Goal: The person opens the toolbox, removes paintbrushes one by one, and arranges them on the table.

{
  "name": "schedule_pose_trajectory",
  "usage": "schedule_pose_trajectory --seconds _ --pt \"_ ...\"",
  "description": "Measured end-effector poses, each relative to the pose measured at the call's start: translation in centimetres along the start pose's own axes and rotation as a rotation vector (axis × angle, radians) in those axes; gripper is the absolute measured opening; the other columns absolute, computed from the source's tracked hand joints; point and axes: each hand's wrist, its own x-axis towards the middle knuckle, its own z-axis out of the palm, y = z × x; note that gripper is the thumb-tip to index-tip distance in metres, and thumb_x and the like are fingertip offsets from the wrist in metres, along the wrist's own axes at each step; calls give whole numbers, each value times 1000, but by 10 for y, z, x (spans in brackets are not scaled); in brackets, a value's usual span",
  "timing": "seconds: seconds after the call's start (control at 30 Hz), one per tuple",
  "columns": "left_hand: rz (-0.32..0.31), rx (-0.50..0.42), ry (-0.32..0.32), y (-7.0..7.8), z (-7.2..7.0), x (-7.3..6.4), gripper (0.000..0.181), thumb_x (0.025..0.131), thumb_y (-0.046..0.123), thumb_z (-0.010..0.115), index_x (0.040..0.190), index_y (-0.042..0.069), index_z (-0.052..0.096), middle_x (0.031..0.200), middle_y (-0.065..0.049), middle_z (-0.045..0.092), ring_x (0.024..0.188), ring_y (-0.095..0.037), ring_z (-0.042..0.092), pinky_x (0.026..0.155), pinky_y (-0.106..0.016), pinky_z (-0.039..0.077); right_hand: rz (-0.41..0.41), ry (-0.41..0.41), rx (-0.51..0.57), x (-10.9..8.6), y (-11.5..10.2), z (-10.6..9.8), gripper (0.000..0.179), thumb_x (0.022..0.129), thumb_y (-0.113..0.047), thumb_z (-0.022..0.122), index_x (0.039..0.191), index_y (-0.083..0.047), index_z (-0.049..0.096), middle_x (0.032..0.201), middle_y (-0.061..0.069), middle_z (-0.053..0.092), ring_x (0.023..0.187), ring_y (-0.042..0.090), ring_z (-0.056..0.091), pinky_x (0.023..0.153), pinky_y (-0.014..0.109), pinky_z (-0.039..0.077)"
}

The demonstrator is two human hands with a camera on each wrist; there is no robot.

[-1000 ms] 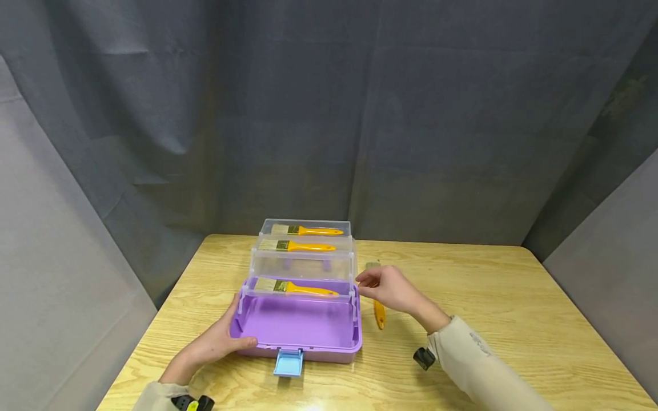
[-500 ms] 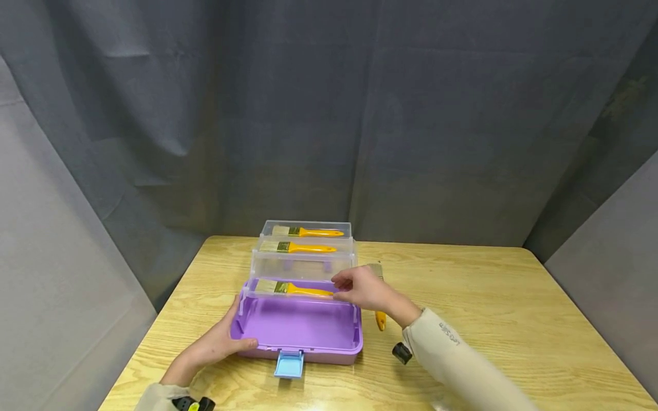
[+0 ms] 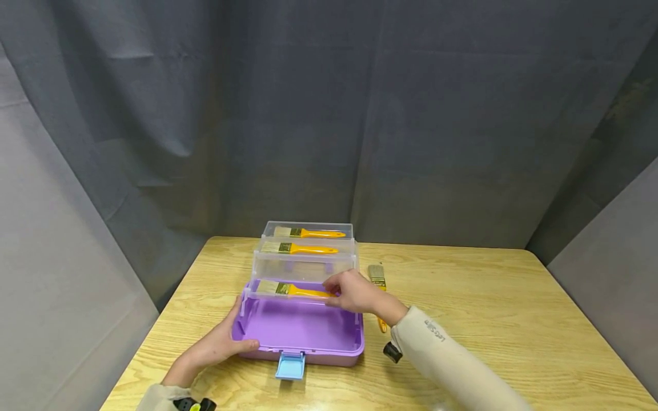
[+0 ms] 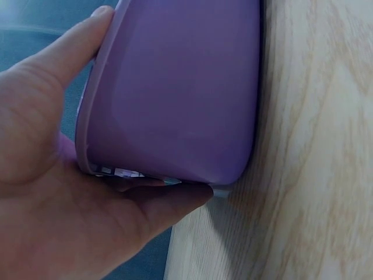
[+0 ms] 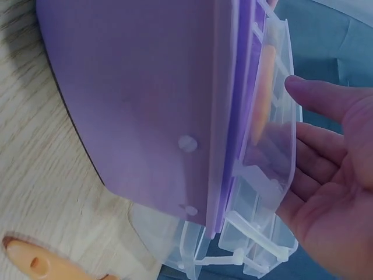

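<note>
A purple toolbox stands open, its clear tiered trays raised at the back and its blue latch hanging down in front. My left hand holds its left end, thumb on the front rim and fingers along the side. In the head view my right hand is at the right end of the lowest tray, thumb at the front and fingers behind. That tray carries a paintbrush with a yellow handle, its end partly behind my fingers. Similar paintbrushes lie in the middle tray and top tray.
Another yellow-handled paintbrush lies on the wooden table just right of the toolbox, partly covered by my right wrist in the head view. A dark curtain hangs behind the table.
My right hand has moved left, from above the loose paintbrush to the right end of the lowest tray. The left hand and the toolbox stay where they were.
</note>
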Motion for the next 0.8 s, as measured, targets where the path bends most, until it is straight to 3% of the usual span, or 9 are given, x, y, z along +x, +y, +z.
schedule_pose_trajectory --seconds 0.13,0.4,0.8 --pt "-15 5 -1 1 0 0 116 80 15 76 150 12 -16 154 -24 -9 138 -45 6 108 -58 6 21 -2 64 0 0 1 31 78 -15 78 104 -2 71 90 3 71 80 11 64 71 22 52" --pt "-6 1 1 1 1 -1 116 79 14 76 150 13 -16 155 -23 -9 139 -44 3 108 -58 3 97 26 315 2 -2 -1 32 78 -8 76 107 3 68 97 10 70 88 21 66 78 28 53" --pt "-24 1 3 4 2 -2 115 80 16 76 150 19 -15 156 -21 -9 139 -44 3 107 -60 4 186 115 465 8 -15 -4 31 77 -4 75 107 2 70 103 11 69 88 17 65 77 25 53"
